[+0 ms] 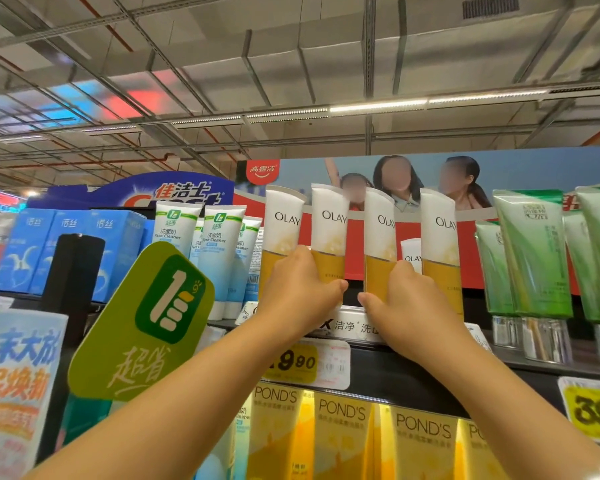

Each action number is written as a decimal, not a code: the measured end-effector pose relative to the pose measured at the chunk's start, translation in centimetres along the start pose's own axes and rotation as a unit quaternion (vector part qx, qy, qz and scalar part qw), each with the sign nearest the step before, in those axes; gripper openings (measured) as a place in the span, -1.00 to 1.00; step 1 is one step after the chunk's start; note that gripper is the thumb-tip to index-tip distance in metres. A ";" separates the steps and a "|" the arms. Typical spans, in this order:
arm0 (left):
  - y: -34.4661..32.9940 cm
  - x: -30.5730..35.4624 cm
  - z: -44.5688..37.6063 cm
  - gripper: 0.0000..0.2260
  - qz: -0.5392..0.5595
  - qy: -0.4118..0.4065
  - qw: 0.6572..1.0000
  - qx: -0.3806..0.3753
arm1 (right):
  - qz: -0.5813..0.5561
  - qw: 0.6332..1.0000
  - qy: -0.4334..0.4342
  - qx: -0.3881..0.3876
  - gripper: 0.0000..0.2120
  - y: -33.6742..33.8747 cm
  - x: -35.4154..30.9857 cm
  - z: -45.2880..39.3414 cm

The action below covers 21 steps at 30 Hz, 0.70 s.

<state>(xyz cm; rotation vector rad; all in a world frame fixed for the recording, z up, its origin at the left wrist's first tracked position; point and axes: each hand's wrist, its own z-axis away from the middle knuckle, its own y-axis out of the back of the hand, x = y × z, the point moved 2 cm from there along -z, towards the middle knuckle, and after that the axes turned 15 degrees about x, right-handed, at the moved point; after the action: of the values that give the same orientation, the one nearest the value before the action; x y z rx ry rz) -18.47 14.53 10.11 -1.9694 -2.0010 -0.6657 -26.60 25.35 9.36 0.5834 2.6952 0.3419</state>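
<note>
Up on the dark top shelf, four white-and-yellow plastic Olay tubes stand upright in a row. Our left hand grips the second tube from the left low down, thumb pointing to three o'clock. Our right hand grips the third tube, thumb towards nine o'clock. Translucent green plastic tubes stand at three o'clock; yellow Pond's tubes at six o'clock.

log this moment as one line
place: store shelf | left hand: grips second Olay tube low down | right hand: grips third Olay tube low down | both tubes: in row
</note>
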 end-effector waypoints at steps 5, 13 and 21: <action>0.3 0.1 0.1 -0.64 -0.043 -0.021 0.998 -0.038 | -0.023 1.000 -0.019 0.001 -0.69 0.0 0.0 -0.1; 0.5 -0.2 0.3 -0.60 -0.074 -0.038 0.995 -0.053 | -0.062 0.997 -0.030 0.036 -0.75 -0.1 -0.5 0.0; 0.7 -0.1 0.3 -0.61 -0.056 -0.018 0.996 -0.067 | -0.144 0.982 0.002 0.120 -0.58 0.2 -1.5 0.5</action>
<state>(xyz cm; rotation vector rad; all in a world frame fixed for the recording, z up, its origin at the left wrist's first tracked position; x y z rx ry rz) -17.75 14.59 9.91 -1.9661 -2.1525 -0.8150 -25.09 24.99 9.41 0.2471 2.7923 -0.0600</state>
